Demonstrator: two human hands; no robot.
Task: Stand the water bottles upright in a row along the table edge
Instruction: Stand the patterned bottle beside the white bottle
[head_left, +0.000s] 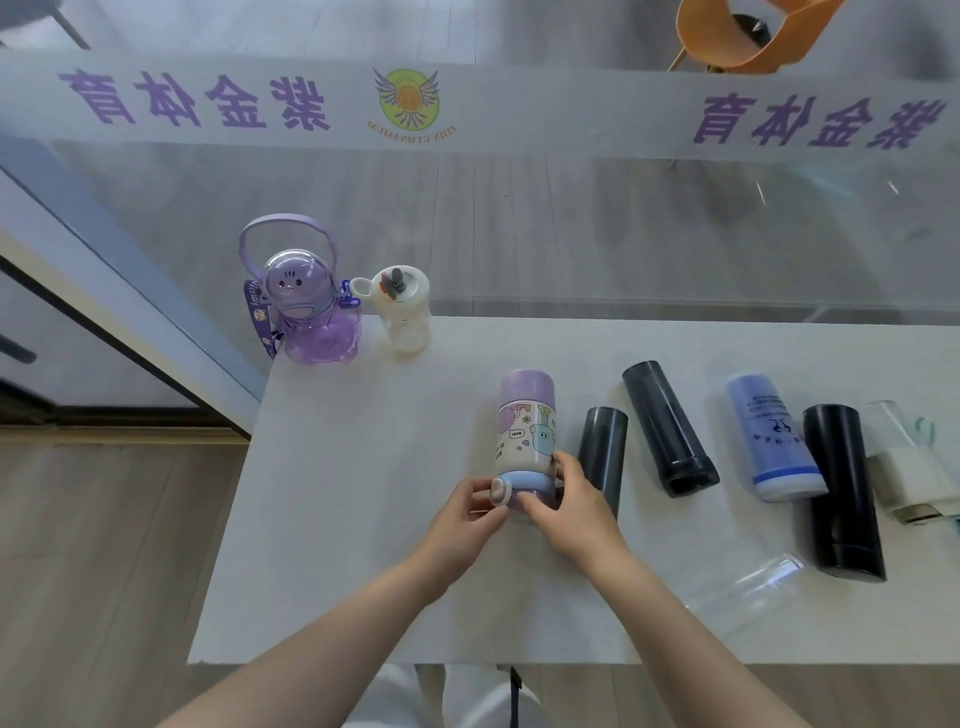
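Note:
A cartoon-printed bottle (527, 431) with a purple base and a blue lid lies on the white table (363, 519), lid toward me. My left hand (467, 519) and my right hand (566, 509) both grip its lid end. Two bottles stand upright at the far left edge: a purple bear-shaped bottle (311, 312) with a strap and a white bottle (405, 312). Lying to the right are a short dark bottle (602, 452), a long black bottle (667, 426), a blue bottle (774, 436), another black bottle (841, 488), a clear bottle (753, 597) and a clear and white bottle (904, 467).
A glass wall (519, 208) with a frosted band of purple lettering stands right behind the table's far edge. An orange chair (748, 36) is beyond the glass. Wooden floor (104, 571) lies to the left of the table.

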